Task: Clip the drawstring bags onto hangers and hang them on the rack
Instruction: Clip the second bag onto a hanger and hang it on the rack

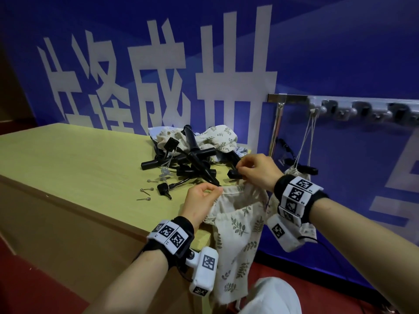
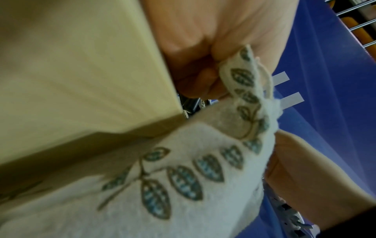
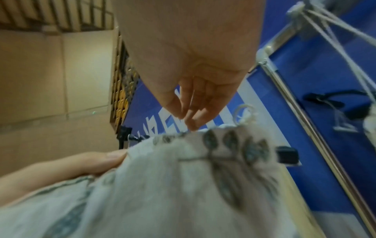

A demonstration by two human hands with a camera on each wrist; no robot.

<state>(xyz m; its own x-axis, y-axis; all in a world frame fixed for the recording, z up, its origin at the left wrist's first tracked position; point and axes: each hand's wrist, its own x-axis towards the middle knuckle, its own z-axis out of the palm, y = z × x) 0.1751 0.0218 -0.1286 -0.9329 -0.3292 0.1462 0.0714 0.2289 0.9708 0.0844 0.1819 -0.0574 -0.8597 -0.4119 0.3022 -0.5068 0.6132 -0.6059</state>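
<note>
fingers (image 2: 195, 83) pinch leaf-print bag (image 1: 238, 225), contents seemingly hidden.

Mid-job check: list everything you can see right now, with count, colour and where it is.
Held bag: one, cream with leaf print, hanging off the table's near corner, pinched at its top edge.
Hangers: a tangled pile, count unclear, black, far end of the table.
Loose bags: several, cream leaf print, heaped behind the hangers.
Hung bag: one, cream, hanging by its strings from the rack.
Rack: one, silver, on the blue wall at right.
Pins: about four, metal, on the table left of the pile.
Table: one, light wood.
Left hand: pinches the held bag's left top edge.
Right hand: pinches the right top edge beside a black hanger clip.
</note>
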